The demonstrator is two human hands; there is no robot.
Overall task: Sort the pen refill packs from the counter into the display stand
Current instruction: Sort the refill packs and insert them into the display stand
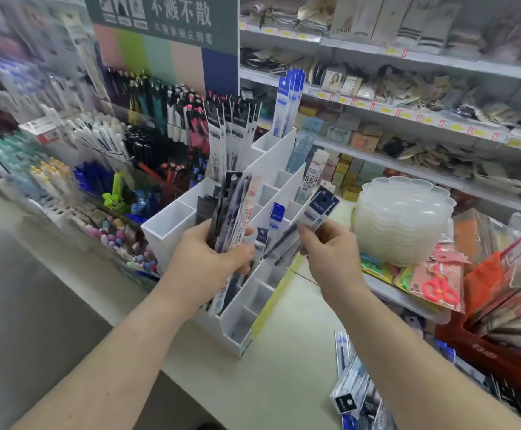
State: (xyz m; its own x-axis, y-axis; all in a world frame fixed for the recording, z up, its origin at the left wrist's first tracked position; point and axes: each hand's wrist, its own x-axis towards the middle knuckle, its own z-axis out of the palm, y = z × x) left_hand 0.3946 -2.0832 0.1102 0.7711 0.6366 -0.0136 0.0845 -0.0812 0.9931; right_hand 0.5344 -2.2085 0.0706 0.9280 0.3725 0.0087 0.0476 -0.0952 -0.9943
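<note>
**Loose packs, full hands: risk of a spill or a wrong slot**

Nearest the lens, bottom right: spare packs (357, 395) lying on the tabletop (253, 383), close to its edge and unsorted.

Left hand (209, 259) wrapped round a fanned bundle (233, 218) of refill packs, held upright in front of the stand (172, 231). Right hand (330, 252) pinching one blue-topped pack (319, 209), tilted, over the middle compartments. Other packs already standing in the rear slots: black ones (233, 135) and blue ones (287, 100).

Likely troubles, judged from this:
- Bundle loosely fanned, slick plastic; a relaxed grip and several slide out, down into the stand or onto the tabletop.
- Single pack long, thin and floppy; could catch a divider, bend, or drop into the neighbouring slot.
- Labels blurred, so kinds easily confused; mis-sorting quite possible.
- Stand tall and light-looking, with both hands low against its front; a knock could shift or tip it.
- Spare packs by the edge could be swept off by the right forearm.
</note>
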